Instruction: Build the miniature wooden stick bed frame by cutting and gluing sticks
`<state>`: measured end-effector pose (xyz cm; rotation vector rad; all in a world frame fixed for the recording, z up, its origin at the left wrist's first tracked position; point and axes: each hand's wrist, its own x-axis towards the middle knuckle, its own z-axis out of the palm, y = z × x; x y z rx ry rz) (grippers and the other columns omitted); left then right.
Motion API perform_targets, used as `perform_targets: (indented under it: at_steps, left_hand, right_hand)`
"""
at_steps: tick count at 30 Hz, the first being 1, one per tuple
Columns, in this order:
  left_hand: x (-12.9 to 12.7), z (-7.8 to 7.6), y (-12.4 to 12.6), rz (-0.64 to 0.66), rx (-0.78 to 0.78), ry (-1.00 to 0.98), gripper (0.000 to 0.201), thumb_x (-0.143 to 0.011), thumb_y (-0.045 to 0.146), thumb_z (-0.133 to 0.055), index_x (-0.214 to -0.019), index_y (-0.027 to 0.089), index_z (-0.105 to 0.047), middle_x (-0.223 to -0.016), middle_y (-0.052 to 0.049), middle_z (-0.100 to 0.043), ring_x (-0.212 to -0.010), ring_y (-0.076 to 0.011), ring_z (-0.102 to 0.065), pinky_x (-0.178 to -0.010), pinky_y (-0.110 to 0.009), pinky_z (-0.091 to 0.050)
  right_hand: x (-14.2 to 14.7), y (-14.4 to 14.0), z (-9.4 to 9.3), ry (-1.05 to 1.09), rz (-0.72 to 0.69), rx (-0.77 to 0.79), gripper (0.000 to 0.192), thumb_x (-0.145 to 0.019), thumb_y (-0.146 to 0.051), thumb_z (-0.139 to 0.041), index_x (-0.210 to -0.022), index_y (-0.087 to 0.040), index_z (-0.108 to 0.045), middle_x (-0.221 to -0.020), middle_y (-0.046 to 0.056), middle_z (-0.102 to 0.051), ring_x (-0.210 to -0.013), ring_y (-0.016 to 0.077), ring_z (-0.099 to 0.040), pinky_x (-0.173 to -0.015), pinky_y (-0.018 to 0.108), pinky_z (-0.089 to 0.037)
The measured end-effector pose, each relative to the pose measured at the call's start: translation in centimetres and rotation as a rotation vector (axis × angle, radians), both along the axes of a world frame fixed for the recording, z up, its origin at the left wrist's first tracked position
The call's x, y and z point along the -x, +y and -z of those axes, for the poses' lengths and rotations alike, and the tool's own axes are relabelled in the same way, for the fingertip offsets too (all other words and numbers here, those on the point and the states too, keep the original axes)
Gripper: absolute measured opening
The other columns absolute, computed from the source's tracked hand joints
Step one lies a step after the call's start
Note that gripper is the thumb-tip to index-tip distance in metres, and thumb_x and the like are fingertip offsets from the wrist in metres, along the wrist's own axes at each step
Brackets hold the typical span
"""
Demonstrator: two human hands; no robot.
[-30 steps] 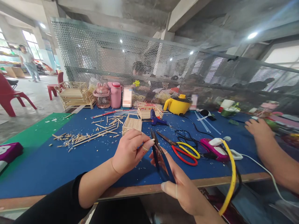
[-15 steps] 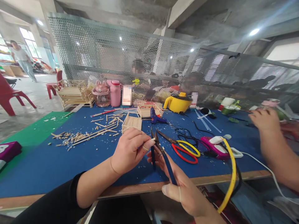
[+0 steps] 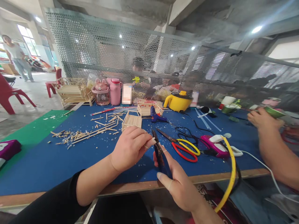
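now the two handles of the one dark cutter (image 3: 160, 155) are squeezed together in my right hand (image 3: 179, 183), over the table edge (image 3: 140, 186). my left hand (image 3: 130, 147) pinches one small stick piece at its tip. one red-yellow scissors (image 3: 184, 147) lies near.

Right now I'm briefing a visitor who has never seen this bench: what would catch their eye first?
Front and centre, the right hand grips dark-handled cutters, squeezed shut, while the left hand pinches something small at their tip. Just right of them lie red-and-yellow scissors on the blue table. Further back, wooden sticks litter the left side, and a bright yellow pot stands by the mesh screen.
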<state>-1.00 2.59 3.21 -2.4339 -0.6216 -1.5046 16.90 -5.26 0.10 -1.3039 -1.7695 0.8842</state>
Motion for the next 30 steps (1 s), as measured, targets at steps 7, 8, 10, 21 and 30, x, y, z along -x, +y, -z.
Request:
perform_targets:
  at_steps: [7, 8, 10, 21, 30]
  left_hand:
    - [-0.3, 0.5, 0.3, 0.016, 0.171, 0.026, 0.026, -0.094, 0.03, -0.041, -0.078, 0.016, -0.056, -0.074, -0.005, -0.061, -0.07, -0.0157, -0.051, -0.067, -0.03, -0.044]
    - [-0.3, 0.5, 0.3, 0.019, 0.18, 0.025, 0.026, -0.095, 0.028, -0.04, -0.077, 0.017, -0.056, -0.073, -0.004, -0.06, -0.069, -0.0151, -0.051, -0.067, -0.029, -0.044]
    - [-0.3, 0.5, 0.3, 0.038, 0.198, 0.017, 0.025, -0.094, 0.025, -0.041, -0.076, 0.017, -0.056, -0.071, -0.003, -0.059, -0.068, -0.0142, -0.05, -0.066, -0.028, -0.043]
    - [-0.9, 0.8, -0.1, 0.135, 0.564, -0.134, 0.026, -0.092, 0.03, -0.045, -0.073, 0.017, -0.058, -0.066, 0.0, -0.06, -0.063, -0.0113, -0.053, -0.061, -0.023, -0.042]
    - [-0.8, 1.7, 1.2, 0.092, 0.603, -0.049, 0.025, -0.095, 0.03, -0.039, -0.09, 0.017, -0.06, -0.092, -0.007, -0.067, -0.088, -0.0174, -0.061, -0.077, -0.028, -0.046]
  right_hand:
    - [1.2, 1.1, 0.1, -0.059, 0.05, -0.19, 0.058, -0.083, -0.018, -0.05, -0.14, -0.025, -0.04, -0.114, 0.008, -0.061, -0.11, 0.0277, -0.054, -0.102, 0.048, -0.037]
    - [1.2, 1.2, 0.1, -0.059, 0.047, -0.209, 0.057, -0.083, -0.018, -0.05, -0.139, -0.025, -0.042, -0.111, 0.008, -0.063, -0.111, 0.0278, -0.054, -0.102, 0.047, -0.037]
    - [1.3, 1.4, -0.1, -0.068, 0.041, -0.236, 0.055, -0.084, -0.018, -0.049, -0.138, -0.024, -0.043, -0.106, 0.008, -0.064, -0.108, 0.0272, -0.056, -0.1, 0.047, -0.039]
    - [1.0, 1.7, -1.0, -0.043, 0.011, -0.263, 0.042, -0.089, -0.022, -0.048, -0.13, -0.027, -0.052, -0.113, 0.007, -0.066, -0.11, 0.0268, -0.058, -0.101, 0.046, -0.041]
    - [-1.5, 5.3, 0.6, -0.269, 0.012, -0.305, 0.053, -0.088, -0.025, -0.048, -0.14, -0.024, -0.04, -0.137, 0.008, -0.052, -0.126, 0.0246, -0.049, -0.106, 0.045, -0.038]
